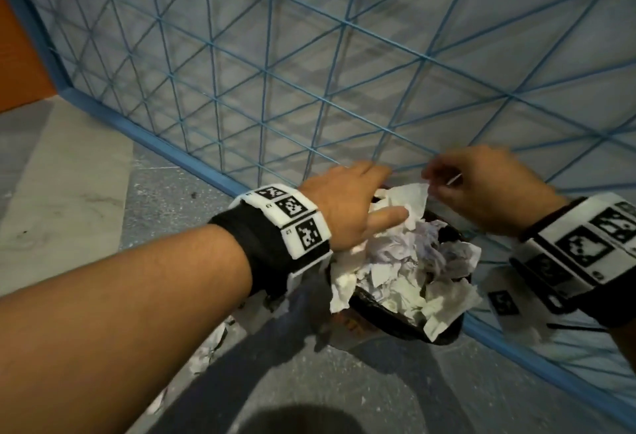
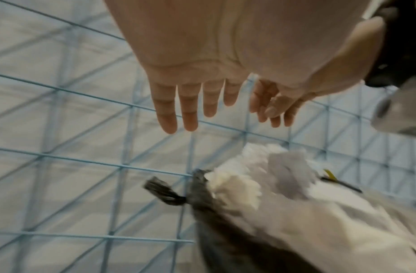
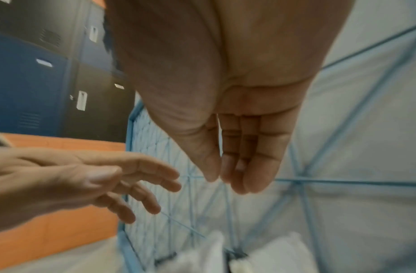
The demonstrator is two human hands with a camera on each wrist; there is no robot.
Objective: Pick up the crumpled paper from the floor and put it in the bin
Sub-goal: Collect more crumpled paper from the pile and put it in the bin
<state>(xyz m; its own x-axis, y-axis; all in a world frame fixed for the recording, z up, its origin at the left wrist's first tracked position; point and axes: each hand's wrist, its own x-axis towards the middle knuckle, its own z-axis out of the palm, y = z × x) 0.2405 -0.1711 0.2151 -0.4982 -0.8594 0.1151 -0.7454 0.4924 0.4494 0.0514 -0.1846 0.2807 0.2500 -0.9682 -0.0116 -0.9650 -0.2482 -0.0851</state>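
Observation:
A black bin (image 1: 378, 316) stands on the floor against a blue wire panel, heaped over its rim with crumpled white paper (image 1: 406, 261). My left hand (image 1: 394, 192) hovers over the bin's far left edge, fingers straight and spread, holding nothing. My right hand (image 1: 437, 182) hangs just above the top sheet of the heap; the right wrist view shows its fingers (image 3: 239, 166) loosely straight with no paper between them. From the left wrist, my left hand (image 2: 190, 110) is above the paper heap (image 2: 284, 177) and the dark bin liner (image 2: 202, 194). A crumpled paper (image 1: 210, 347) lies on the floor under my left forearm.
The blue wire mesh panel (image 1: 275, 89) rises right behind the bin, its frame running along the grey floor (image 1: 86, 192). An orange wall (image 1: 20, 65) is at far left. Dark and blue lockers (image 3: 27, 83) show in the right wrist view. Another paper scrap (image 1: 158, 402) lies nearer me.

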